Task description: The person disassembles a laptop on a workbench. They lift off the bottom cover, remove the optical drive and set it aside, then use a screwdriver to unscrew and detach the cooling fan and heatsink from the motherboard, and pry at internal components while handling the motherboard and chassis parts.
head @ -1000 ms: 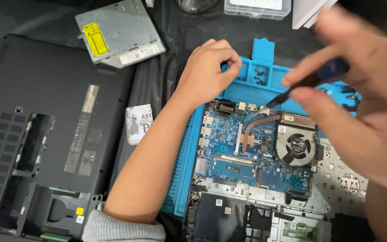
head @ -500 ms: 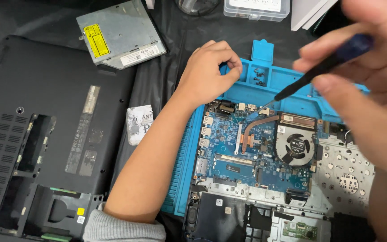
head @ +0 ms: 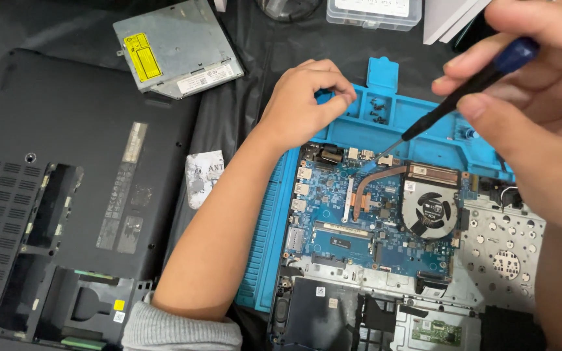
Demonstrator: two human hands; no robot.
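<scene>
A blue-handled screwdriver (head: 469, 84) is being pinched by the right hand (head: 541, 97), its tip being held over the blue motherboard (head: 359, 221). The left hand (head: 304, 101), fingers curled together, is being rested on the blue mat's (head: 391, 123) far edge.

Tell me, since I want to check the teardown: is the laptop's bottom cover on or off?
Off. The black bottom cover lies apart on the left, and the laptop's blue motherboard and fan are exposed.

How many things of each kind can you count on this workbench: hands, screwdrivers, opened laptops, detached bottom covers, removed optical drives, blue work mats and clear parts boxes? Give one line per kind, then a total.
Hands: 2, left hand and right hand
Screwdriver: 1
Opened laptop: 1
Bottom cover: 1
Optical drive: 1
Blue work mat: 1
Clear parts box: 1
Total: 8
</scene>
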